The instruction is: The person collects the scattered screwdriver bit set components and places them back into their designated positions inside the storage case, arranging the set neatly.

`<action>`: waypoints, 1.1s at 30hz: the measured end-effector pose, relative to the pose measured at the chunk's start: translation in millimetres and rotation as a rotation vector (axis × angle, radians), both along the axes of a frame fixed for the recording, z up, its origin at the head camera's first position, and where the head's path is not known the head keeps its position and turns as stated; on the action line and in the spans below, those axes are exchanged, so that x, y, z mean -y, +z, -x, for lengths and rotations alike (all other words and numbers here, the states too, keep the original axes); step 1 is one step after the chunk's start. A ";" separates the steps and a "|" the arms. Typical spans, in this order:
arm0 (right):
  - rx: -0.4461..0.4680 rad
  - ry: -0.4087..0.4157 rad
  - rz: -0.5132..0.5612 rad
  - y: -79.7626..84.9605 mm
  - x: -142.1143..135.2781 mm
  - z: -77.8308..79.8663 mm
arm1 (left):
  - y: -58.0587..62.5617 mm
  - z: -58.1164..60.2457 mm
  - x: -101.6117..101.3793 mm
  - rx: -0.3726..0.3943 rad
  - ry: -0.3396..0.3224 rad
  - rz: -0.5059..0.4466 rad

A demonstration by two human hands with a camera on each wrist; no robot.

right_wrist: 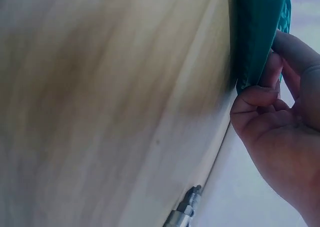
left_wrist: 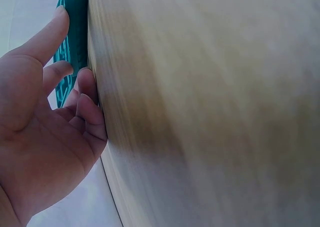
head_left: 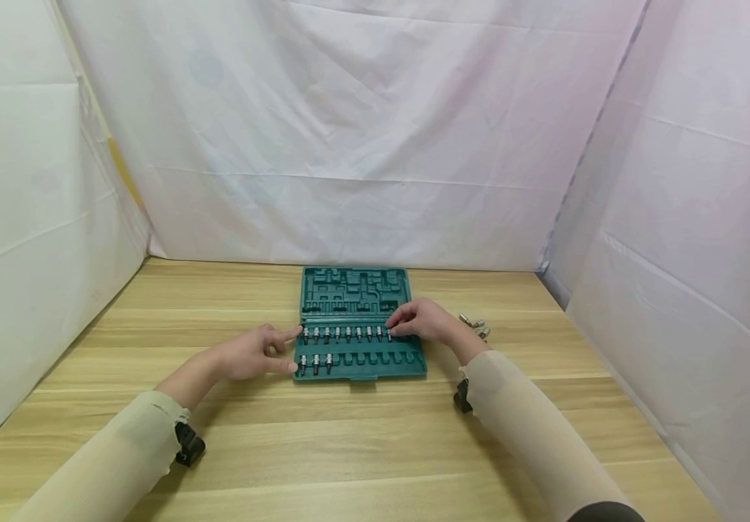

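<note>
A green plastic case lies unfolded on the table, its lid part at the back. Silver-and-black bit sockets fill the back row of the tray, and 3 more stand at the left of the front row. My left hand touches the case's left edge with thumb and index finger stretched out; its other fingers are bent in the left wrist view. At the right end of the back row, my right hand pinches a bit socket, partly hidden by the fingertips. The right wrist view hides that pinch behind the case wall.
A few loose bit sockets lie on the wooden table to the right of the case, beyond my right wrist. White sheets hang behind and on both sides of the table.
</note>
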State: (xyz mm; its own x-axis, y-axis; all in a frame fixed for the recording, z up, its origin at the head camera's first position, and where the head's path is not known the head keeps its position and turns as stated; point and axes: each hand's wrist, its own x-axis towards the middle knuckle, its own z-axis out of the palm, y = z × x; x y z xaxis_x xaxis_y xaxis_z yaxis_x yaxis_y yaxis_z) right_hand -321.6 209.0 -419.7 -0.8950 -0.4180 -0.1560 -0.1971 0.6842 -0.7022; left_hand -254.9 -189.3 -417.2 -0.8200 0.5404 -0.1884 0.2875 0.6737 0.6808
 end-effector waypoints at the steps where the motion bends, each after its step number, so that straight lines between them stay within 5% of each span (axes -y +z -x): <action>1: 0.004 0.003 0.006 -0.1 -0.2 -0.1 | 0.1 -0.2 -0.1 -0.002 0.004 0.005; 33: -0.009 0.030 -0.010 1.4 -2.2 0.0 | 3.2 -0.8 -1.4 0.016 0.004 0.000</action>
State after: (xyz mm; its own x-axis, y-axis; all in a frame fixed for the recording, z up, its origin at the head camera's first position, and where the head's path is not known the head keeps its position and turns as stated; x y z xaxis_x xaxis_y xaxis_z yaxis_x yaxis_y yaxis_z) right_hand -321.7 211.1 -418.3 -0.8833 -0.4433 -0.1524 -0.2241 0.6849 -0.6933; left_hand -254.1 -188.0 -414.0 -0.8188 0.5375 -0.2014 0.2742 0.6745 0.6855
